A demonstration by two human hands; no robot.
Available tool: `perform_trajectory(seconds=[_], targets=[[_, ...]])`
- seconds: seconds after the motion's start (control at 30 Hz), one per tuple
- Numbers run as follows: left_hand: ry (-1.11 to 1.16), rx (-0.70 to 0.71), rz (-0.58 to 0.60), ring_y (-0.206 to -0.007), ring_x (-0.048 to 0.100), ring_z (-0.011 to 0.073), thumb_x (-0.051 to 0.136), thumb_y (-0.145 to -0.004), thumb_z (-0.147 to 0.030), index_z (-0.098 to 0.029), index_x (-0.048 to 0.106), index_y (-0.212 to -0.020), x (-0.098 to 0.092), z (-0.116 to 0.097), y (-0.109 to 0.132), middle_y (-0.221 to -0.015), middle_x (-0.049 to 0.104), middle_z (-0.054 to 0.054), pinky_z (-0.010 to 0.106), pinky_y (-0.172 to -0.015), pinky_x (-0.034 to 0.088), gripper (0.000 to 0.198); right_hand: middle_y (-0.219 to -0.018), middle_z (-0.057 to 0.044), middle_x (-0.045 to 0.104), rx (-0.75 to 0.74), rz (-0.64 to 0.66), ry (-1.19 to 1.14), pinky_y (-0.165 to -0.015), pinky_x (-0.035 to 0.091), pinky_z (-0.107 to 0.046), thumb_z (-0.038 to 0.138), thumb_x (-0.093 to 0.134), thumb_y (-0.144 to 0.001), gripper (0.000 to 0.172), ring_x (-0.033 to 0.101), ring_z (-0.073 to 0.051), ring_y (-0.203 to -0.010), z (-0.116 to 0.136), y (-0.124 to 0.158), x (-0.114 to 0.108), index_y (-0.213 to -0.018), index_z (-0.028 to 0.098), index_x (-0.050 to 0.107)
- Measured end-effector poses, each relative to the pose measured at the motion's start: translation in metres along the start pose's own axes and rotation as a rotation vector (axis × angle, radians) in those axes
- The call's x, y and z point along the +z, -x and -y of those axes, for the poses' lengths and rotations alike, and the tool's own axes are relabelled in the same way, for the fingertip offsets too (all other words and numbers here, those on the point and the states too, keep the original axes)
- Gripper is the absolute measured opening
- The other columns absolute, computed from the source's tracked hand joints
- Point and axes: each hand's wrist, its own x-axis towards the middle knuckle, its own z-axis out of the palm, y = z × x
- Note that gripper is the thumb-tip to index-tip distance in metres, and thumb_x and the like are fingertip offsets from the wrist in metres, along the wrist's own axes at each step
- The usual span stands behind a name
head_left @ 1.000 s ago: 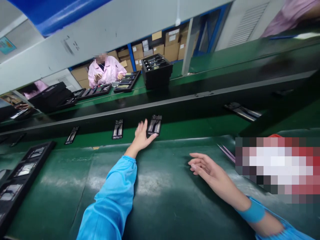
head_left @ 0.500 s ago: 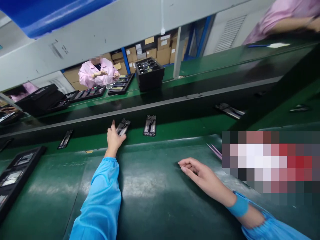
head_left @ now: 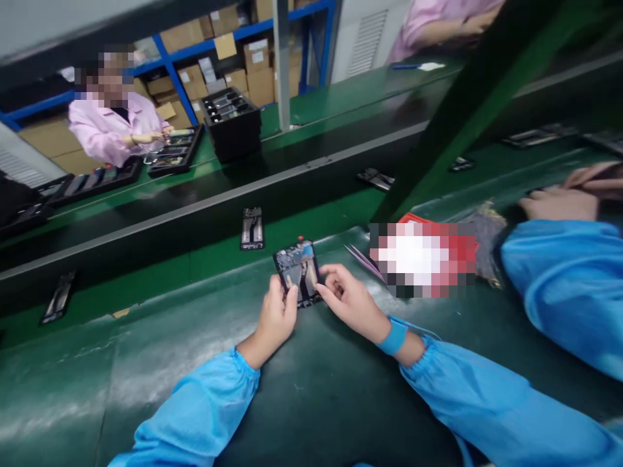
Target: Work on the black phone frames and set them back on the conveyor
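An opened phone body (head_left: 302, 269), its inner side up, is held tilted above the green mat (head_left: 195, 383). My left hand (head_left: 277, 314) grips its left and lower edge, thumb on top. On its right edge my right hand (head_left: 351, 299) closes thumb and fingers, the fingers partly hidden behind it. A blue band circles my right wrist. Just behind, another phone body (head_left: 252, 228) lies on the green belt (head_left: 204, 259), and a further phone body (head_left: 58, 297) lies on the belt at the left.
Pink tweezers (head_left: 365, 261) lie right of my hands, beside a red item (head_left: 413, 220) that is mostly blurred out. A co-worker's hand (head_left: 559, 204) works at the right. A slanted green post (head_left: 438, 130) crosses the belt. Beyond the rail stand stacked black trays (head_left: 232, 130) near a person in pink.
My left hand has taken a phone body off the belt and brought it back over the mat. My right hand has moved to its right edge. The view has swung right.
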Motion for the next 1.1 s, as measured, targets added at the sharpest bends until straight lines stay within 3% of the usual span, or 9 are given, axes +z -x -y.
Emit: perform_trajectory(seconds=[0.07,0.13,0.23,0.4,0.57,0.87,1.1], targets=[[-0.183,0.15,0.045,-0.072,0.07,0.0186,0.051,-0.101,-0.039,-0.022,0.057,-0.113,-0.007,0.001,-0.003,-0.087,0.073,0.006,0.028,-0.068,0.052,0.021,-0.066,0.008,0.042,-0.03,-0.121,0.031,-0.054,0.035,-0.026,0.037,0.064,-0.095,0.019,0.044,-0.013,-0.055,0.0,-0.002,-0.001,-0.095,0.023,0.052],[-0.294,0.289,0.064,-0.071,0.071,0.0201,0.047,-0.103,-0.037,-0.021,0.058,-0.113,-0.011,0.001,-0.006,-0.088,0.074,0.008,0.029,-0.067,0.053,0.022,-0.065,0.007,0.041,-0.089,-0.178,0.087,-0.054,0.033,-0.027,0.038,0.066,-0.096,0.032,0.042,-0.013,-0.055,0.002,-0.002,-0.002,-0.078,0.024,0.043],[-0.338,0.372,0.073,-0.075,0.072,0.0209,0.043,-0.104,-0.036,-0.021,0.061,-0.109,-0.01,0.0,-0.009,-0.087,0.074,0.008,0.029,-0.07,0.053,0.023,-0.066,0.004,0.048,-0.195,-0.127,0.173,-0.057,0.036,-0.027,0.035,0.064,-0.101,0.037,0.047,-0.014,-0.058,0.006,0.0,-0.001,-0.072,0.023,0.043],[-0.183,0.153,-0.015,-0.077,0.069,0.0175,0.046,-0.104,-0.041,-0.021,0.059,-0.113,-0.015,0.003,-0.017,-0.089,0.072,0.004,0.027,-0.073,0.053,0.026,-0.087,-0.001,0.069,-0.357,0.147,0.172,-0.068,0.047,-0.027,0.022,0.061,-0.105,0.011,0.063,-0.015,-0.072,0.007,0.003,0.003,-0.094,0.022,0.066],[0.021,0.055,0.099,-0.095,0.07,0.0212,0.054,-0.1,-0.048,-0.022,0.062,-0.122,-0.019,0.006,-0.021,-0.097,0.074,0.005,0.032,-0.089,0.055,0.035,-0.094,-0.005,0.068,-0.407,0.102,0.334,-0.078,0.052,-0.032,0.019,0.065,-0.103,0.007,0.065,-0.022,-0.087,0.008,0.002,0.002,-0.109,0.021,0.067],[0.031,0.029,0.116,-0.101,0.07,0.0229,0.056,-0.099,-0.05,-0.021,0.063,-0.121,-0.019,0.009,-0.022,-0.101,0.074,0.006,0.033,-0.092,0.055,0.036,-0.093,-0.007,0.066,-0.513,0.144,0.472,-0.075,0.053,-0.036,0.021,0.049,-0.111,0.026,0.062,-0.023,-0.086,0.009,0.0,0.001,-0.097,0.018,0.071],[0.036,0.04,0.122,-0.109,0.069,0.0232,0.053,-0.102,-0.048,-0.021,0.059,-0.124,-0.018,0.008,-0.023,-0.117,0.073,0.009,0.034,-0.098,0.051,0.036,-0.097,-0.006,0.07,-0.496,0.155,0.284,-0.079,0.054,-0.033,0.027,0.056,-0.11,0.016,0.066,-0.022,-0.089,0.005,-0.005,-0.003,-0.104,0.02,0.069]])
